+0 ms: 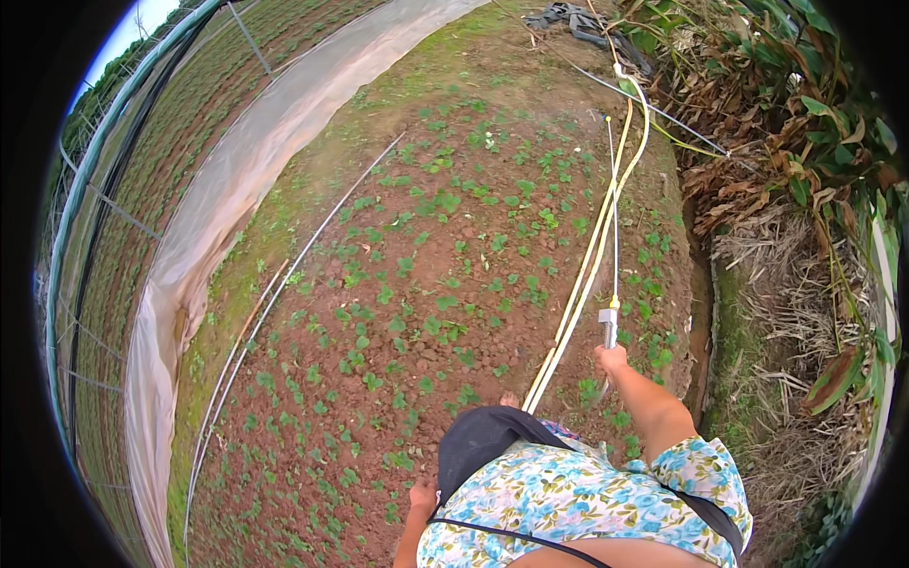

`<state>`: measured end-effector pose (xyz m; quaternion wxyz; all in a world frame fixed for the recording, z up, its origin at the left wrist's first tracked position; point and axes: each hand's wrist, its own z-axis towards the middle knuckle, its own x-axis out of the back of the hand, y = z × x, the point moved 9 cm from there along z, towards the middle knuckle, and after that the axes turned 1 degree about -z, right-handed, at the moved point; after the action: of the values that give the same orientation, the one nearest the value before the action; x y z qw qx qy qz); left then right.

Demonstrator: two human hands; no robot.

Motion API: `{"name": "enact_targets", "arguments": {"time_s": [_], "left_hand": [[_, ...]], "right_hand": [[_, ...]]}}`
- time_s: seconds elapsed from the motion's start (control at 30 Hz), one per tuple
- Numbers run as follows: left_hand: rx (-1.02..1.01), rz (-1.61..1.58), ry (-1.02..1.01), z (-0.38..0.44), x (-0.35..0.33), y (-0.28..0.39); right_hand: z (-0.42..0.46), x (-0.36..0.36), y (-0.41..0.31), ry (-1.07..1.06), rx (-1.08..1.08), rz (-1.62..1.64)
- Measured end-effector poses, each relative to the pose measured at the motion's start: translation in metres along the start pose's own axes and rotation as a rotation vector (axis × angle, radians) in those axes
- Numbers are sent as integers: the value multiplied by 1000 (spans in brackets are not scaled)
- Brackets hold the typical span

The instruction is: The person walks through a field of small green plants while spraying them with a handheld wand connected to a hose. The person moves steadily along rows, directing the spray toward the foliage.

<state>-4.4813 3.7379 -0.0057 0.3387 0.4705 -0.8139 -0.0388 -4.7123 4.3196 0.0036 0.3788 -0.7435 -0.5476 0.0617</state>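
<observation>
My right hand (pixel 611 361) is closed around the grey grip of a spray wand (pixel 615 234). The wand's thin lance points away from me over the bed and ends in a small yellow nozzle (pixel 608 118). Below the hand, a hose seems to run from the grip, partly hidden by my forearm. Low in the picture, my left hand (pixel 424 492) hangs beside a black bag (pixel 472 444) worn at my front; its fingers are mostly hidden. Small green seedlings (pixel 446 302) grow over the brown soil before me.
Pale yellow hoses (pixel 588 263) run along the bed left of the wand. A narrow ditch (pixel 699 312) and dry leafy plants (pixel 802 142) border the right. Long thin rods (pixel 298 263), plastic sheeting (pixel 234 184) and a greenhouse frame pipe (pixel 78 192) stand left.
</observation>
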Motion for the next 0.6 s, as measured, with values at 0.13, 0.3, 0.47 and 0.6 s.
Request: {"name": "enact_targets", "arguments": {"time_s": [0.13, 0.3, 0.47, 0.6], "left_hand": [[-22, 106, 7, 9, 0, -10], [-26, 85, 11, 3, 14, 24], [0, 80, -23, 1, 27, 47], [-73, 141, 4, 11, 24, 46]], "right_hand": [[-46, 12, 26, -188, -108, -105], [-109, 22, 73, -286, -131, -307], [-151, 30, 98, -464, -135, -602], [-150, 57, 105, -502, -91, -844]]}}
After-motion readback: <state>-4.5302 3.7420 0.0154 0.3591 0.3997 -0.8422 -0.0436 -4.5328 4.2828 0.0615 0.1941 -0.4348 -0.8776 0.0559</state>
